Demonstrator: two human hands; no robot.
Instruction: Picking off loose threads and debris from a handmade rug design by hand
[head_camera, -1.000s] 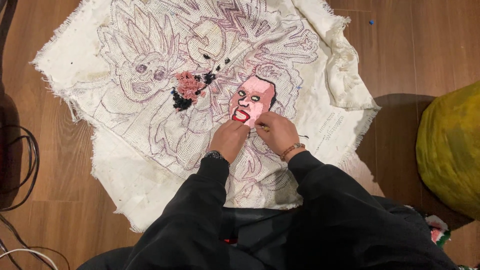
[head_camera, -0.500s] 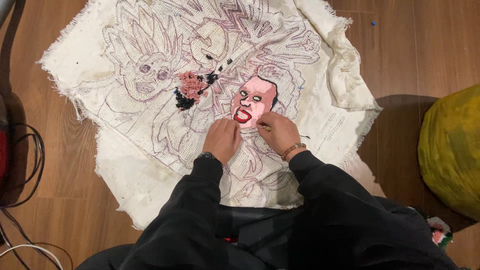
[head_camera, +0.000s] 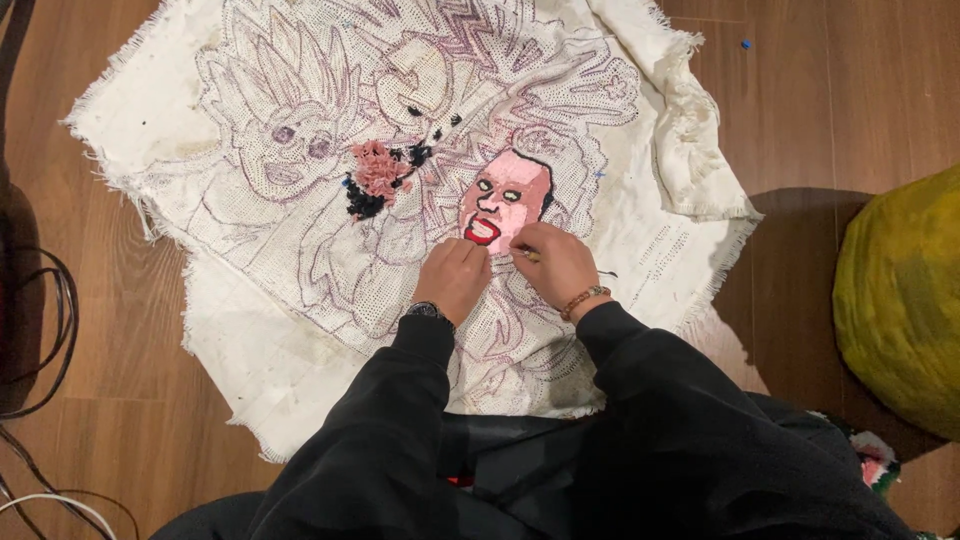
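Note:
A large off-white cloth (head_camera: 250, 330) with purple line drawings of cartoon figures lies spread on the wooden floor. One face (head_camera: 505, 200) on it is filled in with pink, red and black yarn. My left hand (head_camera: 455, 275) rests with curled fingers on the cloth just below that face. My right hand (head_camera: 555, 262) sits beside it, pinching a thin tool whose tip shows at the fingers, against the cloth under the chin. A wristwatch (head_camera: 425, 310) is on my left wrist, a bead bracelet (head_camera: 585, 298) on my right.
A pink and black yarn clump (head_camera: 378, 175) sits on the cloth left of the face. A big yellow-green rounded bundle (head_camera: 900, 300) lies on the floor at right. Black and white cables (head_camera: 45, 330) run along the left edge. My black sleeves fill the bottom.
Both hands stay close together below the stitched face, shifting only slightly. The camera view has moved a little.

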